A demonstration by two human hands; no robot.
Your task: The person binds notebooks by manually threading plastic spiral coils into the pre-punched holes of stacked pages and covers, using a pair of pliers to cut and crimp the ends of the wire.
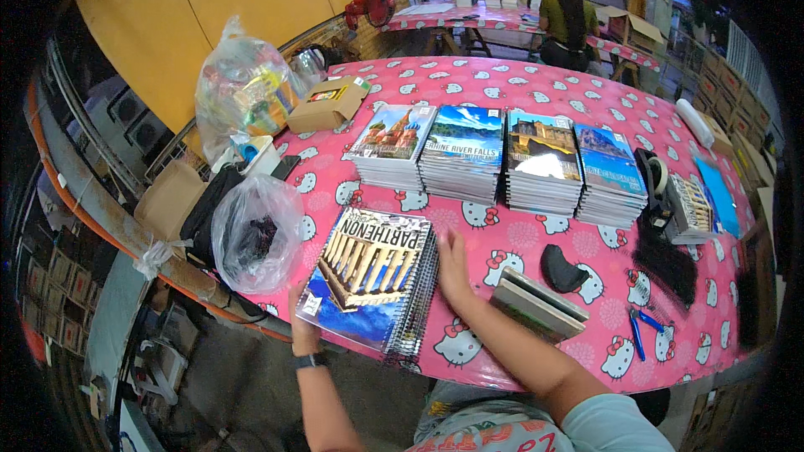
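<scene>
- The left hand (303,331) is mostly hidden under the near left corner of a stack of spiral notebooks (373,285); only the thumb side and the wrist with a dark watch (311,360) show, closed on the stack's lower edge.
- How far its fingers curl beneath the stack cannot be seen.
- The right hand (453,270) lies open and flat, fingers together, pressed against the stack's right side along the wire spirals.
- The stack sits tilted at the near edge of the worktop (519,84), its corner hanging a little past the rim; the top cover shows a columned ruin.
- Just right of the right forearm lies a thin pile of grey boards (536,305), and beyond it a black curved pad (561,269).
- Two blue pens (641,328) lie near the right edge, partly blurred.
- Left of the stack a clear plastic bag (255,230) holds something dark, hard to make out.
- Farther back, four piles of notebooks (502,159) with scenery covers stand in a row, touching side by side.
- A tape dispenser (657,188) stands to their right.
</scene>
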